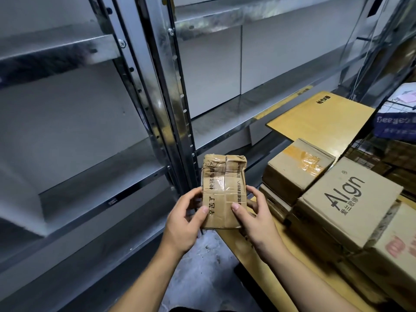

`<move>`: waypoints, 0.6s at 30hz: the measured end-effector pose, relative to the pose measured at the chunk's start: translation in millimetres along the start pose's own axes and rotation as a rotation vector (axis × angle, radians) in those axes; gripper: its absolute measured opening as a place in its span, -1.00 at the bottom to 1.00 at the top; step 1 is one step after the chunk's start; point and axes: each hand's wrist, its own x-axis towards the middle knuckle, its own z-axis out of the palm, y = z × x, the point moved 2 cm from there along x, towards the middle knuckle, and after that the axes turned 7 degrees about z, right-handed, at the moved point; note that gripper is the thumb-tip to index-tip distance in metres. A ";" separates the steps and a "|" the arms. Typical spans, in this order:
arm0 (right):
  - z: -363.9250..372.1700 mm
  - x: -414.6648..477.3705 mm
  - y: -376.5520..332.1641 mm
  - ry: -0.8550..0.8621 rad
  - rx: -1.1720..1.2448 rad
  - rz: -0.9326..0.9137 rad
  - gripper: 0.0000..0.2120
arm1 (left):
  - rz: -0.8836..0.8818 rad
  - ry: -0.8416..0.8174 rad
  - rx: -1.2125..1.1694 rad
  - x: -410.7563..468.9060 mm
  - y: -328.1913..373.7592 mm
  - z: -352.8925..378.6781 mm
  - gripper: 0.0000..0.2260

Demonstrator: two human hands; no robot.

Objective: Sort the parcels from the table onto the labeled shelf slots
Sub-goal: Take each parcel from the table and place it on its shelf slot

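Cardboard parcel point(222, 192) held in air between shelf point(126, 158) and table point(247, 248) | left hand point(184, 224) and right hand point(254, 219) both clamped on its lower sides, thumbs on top | label not readable, maybe underneath | advice: turn it, read slot, slide in flat.

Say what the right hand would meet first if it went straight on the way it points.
The right hand grips the parcel, so that comes first; past it, probably the shelf post, though depth unclear.
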 end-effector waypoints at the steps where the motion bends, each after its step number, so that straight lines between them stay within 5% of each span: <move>1: 0.6 0.4 -1.2 -0.003 0.027 0.011 -0.59 | -0.013 0.033 -0.009 1.3 -1.4 -3.1 -0.65; 4: 5.3 -0.1 -2.7 -0.025 0.140 0.068 -0.66 | -0.107 0.128 0.024 0.9 -14.2 -13.7 -0.62; 11: 24.8 -11.5 -13.7 -0.158 0.174 0.055 -0.68 | -0.160 0.071 0.064 -22.1 -9.4 -38.7 -0.45; 18: 57.0 -38.3 -35.4 -0.039 -0.305 -0.292 -0.70 | -0.082 0.209 0.232 -63.5 28.9 -82.1 -0.57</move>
